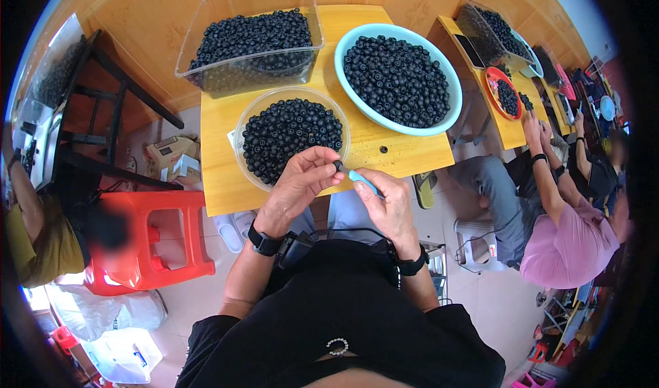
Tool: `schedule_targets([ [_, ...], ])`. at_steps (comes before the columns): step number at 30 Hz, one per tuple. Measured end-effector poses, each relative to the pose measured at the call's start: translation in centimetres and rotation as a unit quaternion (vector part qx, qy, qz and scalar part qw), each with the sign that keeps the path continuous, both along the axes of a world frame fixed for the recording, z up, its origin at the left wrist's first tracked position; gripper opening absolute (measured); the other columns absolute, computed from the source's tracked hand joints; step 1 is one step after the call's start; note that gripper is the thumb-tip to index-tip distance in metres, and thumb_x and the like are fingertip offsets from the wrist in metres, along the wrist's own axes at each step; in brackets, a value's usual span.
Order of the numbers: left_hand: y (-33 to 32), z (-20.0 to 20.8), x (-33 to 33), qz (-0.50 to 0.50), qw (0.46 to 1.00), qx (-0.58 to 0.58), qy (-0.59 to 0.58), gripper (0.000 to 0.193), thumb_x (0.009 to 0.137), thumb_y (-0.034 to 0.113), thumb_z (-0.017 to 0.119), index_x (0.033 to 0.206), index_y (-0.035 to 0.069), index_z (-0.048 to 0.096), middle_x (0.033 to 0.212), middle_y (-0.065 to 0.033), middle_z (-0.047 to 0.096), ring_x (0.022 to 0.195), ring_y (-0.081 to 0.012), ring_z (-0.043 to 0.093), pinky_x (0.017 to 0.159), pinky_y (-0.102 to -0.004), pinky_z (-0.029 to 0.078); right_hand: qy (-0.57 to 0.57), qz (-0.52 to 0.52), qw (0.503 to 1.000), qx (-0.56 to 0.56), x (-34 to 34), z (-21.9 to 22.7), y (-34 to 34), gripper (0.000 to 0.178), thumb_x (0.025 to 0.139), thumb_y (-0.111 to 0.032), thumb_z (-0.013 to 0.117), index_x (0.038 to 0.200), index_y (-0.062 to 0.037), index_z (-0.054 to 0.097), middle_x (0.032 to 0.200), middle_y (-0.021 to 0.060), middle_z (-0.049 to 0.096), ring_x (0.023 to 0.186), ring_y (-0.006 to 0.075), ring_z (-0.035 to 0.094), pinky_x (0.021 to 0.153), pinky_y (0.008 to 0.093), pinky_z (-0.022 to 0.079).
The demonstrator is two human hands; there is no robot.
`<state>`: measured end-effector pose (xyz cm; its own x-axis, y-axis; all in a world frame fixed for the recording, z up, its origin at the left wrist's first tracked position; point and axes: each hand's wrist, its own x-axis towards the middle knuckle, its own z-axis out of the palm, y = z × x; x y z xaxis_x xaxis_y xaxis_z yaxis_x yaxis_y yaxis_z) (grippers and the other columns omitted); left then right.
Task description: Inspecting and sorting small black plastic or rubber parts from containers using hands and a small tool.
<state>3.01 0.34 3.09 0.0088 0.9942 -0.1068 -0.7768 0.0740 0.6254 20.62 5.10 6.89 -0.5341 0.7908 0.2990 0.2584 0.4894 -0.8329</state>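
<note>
My left hand (307, 183) pinches one small dark round bead (338, 166) between thumb and fingertips, over the front edge of the yellow wooden table (405, 156). In my right hand (386, 204) is a small tool with a light-blue handle (362, 181); its tip points at the bead and is too small to make out. Just beyond my left hand stands a round clear bowl (241, 131) full of similar dark beads. To its right is a large pale-blue basin (449, 117), also filled with them. One loose bead (384, 150) lies on the tabletop.
A clear rectangular bin (250, 79) of dark beads stands at the back left. On the left is a red plastic stool (165, 230) beside another person. At right, a person in pink (570, 247) works at another table with a red bowl (491, 79).
</note>
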Motion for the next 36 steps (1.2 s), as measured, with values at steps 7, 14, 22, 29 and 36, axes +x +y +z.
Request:
schedule_targets([
  [7, -0.1, 0.1, 0.1, -0.003, 1.000, 0.000, -0.007, 0.019, 0.083, 0.003, 0.060, 0.102, 0.001, 0.056, 0.092, -0.0055, 0.061, 0.081, -0.0126, 0.062, 0.075, -0.0233, 0.052, -0.027, 0.007, 0.999, 0.036, -0.2, 0.2, -0.2, 0.019, 0.082, -0.020, 0.061, 0.090, -0.0035, 0.065, 0.075, 0.0126, 0.063, 0.058, 0.0251, 0.060, 0.051, 0.0316, 0.045],
  [14, -0.1, 0.0, 0.1, -0.021, 1.000, -0.002, -0.019, 0.014, 0.083, 0.003, 0.060, 0.097, 0.002, 0.056, 0.090, -0.0052, 0.061, 0.079, -0.0124, 0.062, 0.074, -0.0237, 0.052, -0.038, 0.005, 0.999, 0.036, 0.0, 0.4, -0.2, 0.019, 0.082, -0.020, 0.061, 0.091, -0.0034, 0.065, 0.074, 0.0129, 0.063, 0.058, 0.0254, 0.060, 0.052, 0.0316, 0.045],
  [22, 0.0, 0.1, 0.2, -0.058, 0.997, 0.003, -0.053, 0.008, 0.082, 0.003, 0.061, 0.090, 0.003, 0.056, 0.087, -0.0064, 0.062, 0.076, -0.0127, 0.062, 0.070, -0.0238, 0.052, -0.033, -0.037, 0.998, 0.048, 0.5, -1.2, 0.4, 0.020, 0.082, -0.020, 0.061, 0.090, -0.0030, 0.066, 0.076, 0.0155, 0.064, 0.062, 0.0283, 0.061, 0.054, 0.0327, 0.046],
  [29, -0.4, 1.2, 0.3, -0.102, 0.993, 0.023, -0.058, 0.009, 0.081, 0.002, 0.062, 0.089, 0.004, 0.056, 0.087, -0.0075, 0.062, 0.074, -0.0132, 0.062, 0.068, -0.0238, 0.052, -0.089, -0.087, 0.992, -0.019, 2.8, -2.5, 1.8, 0.022, 0.082, -0.021, 0.061, 0.093, -0.0022, 0.065, 0.072, 0.0142, 0.064, 0.064, 0.0253, 0.062, 0.057, 0.0313, 0.046],
  [36, 0.3, 0.5, 1.0, -0.103, 0.994, -0.022, -0.010, 0.016, 0.080, 0.001, 0.063, 0.090, 0.005, 0.052, 0.085, -0.0039, 0.061, 0.072, -0.0120, 0.062, 0.066, -0.0213, 0.052, 0.089, 0.052, 0.970, -0.220, 0.4, 0.3, 0.0, 0.025, 0.076, -0.009, 0.070, 0.099, -0.0016, 0.064, 0.071, -0.0026, 0.058, 0.060, 0.0038, 0.045, 0.053, 0.0179, 0.036],
])
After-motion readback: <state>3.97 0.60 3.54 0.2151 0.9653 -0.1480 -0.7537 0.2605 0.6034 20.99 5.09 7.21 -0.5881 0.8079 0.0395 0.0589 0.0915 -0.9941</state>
